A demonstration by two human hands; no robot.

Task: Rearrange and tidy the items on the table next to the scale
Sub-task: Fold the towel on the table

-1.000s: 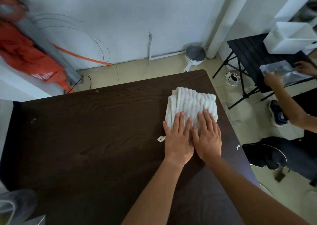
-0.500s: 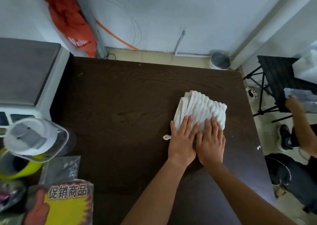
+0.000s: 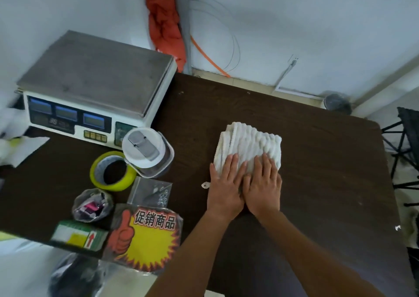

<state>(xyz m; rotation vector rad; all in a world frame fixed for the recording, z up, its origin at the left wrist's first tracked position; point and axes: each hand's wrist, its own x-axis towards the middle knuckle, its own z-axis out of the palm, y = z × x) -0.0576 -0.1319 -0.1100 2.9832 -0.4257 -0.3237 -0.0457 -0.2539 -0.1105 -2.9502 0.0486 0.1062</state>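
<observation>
A folded white ribbed towel (image 3: pixel 251 142) lies on the dark wooden table (image 3: pixel 317 160), right of centre. My left hand (image 3: pixel 225 188) and my right hand (image 3: pixel 264 185) rest flat side by side on its near edge, fingers straight. The white scale (image 3: pixel 95 85) with a steel platform stands at the table's far left. In front of it are a clear lidded container (image 3: pixel 147 152), a yellow-green tape roll (image 3: pixel 112 172), a small zip bag of parts (image 3: pixel 150 193), a bagged bundle of small items (image 3: pixel 93 205), a green label pack (image 3: pixel 78 235) and a yellow starburst promo sign (image 3: pixel 147 237).
An orange cloth (image 3: pixel 164 24) hangs by a grey pipe at the wall behind the scale. A black folding table (image 3: pixel 408 133) stands on the floor at the right. A small round appliance (image 3: pixel 337 104) sits on the floor by the wall.
The view has swung left, bringing the scale and the clutter in front of it into sight. Both hands stay flat on the towel's near edge.
</observation>
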